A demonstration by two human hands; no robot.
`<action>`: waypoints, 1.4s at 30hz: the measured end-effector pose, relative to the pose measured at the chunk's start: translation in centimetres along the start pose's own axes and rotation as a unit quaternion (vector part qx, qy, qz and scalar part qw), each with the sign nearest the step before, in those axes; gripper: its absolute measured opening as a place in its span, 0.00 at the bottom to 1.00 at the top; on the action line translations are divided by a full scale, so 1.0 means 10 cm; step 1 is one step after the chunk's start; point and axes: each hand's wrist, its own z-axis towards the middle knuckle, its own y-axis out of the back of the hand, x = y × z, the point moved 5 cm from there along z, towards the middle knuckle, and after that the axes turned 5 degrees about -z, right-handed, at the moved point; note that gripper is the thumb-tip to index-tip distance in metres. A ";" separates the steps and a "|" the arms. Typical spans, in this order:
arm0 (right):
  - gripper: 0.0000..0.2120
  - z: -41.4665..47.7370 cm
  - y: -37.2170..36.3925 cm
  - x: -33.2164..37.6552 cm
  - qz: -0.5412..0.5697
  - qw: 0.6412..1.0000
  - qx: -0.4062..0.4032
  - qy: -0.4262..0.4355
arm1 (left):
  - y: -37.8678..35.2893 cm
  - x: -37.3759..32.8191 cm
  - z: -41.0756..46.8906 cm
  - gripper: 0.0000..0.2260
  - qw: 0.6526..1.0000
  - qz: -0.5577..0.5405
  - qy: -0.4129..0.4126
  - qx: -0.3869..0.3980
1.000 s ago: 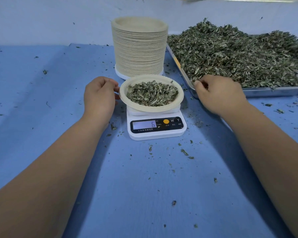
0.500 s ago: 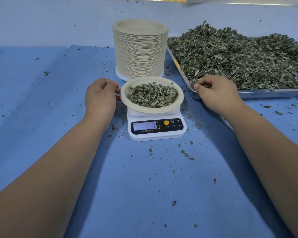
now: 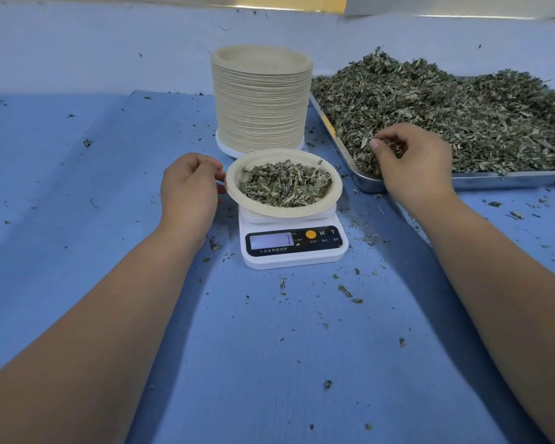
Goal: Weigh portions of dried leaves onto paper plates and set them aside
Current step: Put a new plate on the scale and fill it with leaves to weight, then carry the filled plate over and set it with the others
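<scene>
Head view: plate (image 3: 282,213) on scale (image 3: 293,254) is being pinched by left grip (image 3: 189,190); leaves (image 3: 462,107) are being pinched by right grip (image 3: 417,165).

Plate (image 3: 282,213) on scale (image 3: 293,255), stack (image 3: 260,107) behind, tray (image 3: 494,180) right

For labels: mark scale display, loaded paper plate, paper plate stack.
scale display (image 3: 271,241), head view, lit screen centre.
loaded paper plate (image 3: 282,212), head view, near rim.
paper plate stack (image 3: 260,113), head view, stack's side.

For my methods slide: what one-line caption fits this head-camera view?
Left hand holds the leaf-filled paper plate on the scale while right hand pinches dried leaves from the tray.
</scene>
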 end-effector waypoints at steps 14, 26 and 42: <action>0.24 -0.31 -0.08 0.55 -0.088 0.971 0.156 0.156 | -0.19 -0.07 -0.08 0.10 0.996 0.043 0.070 0.045; 0.16 -0.57 -0.22 1.13 0.090 0.958 0.236 0.133 | 0.22 -0.29 -0.07 0.08 0.978 -0.144 0.147 -0.038; 0.21 -1.53 -0.95 3.47 0.143 0.849 0.373 0.344 | 3.01 -0.59 -0.74 0.08 0.939 -0.097 0.119 -0.307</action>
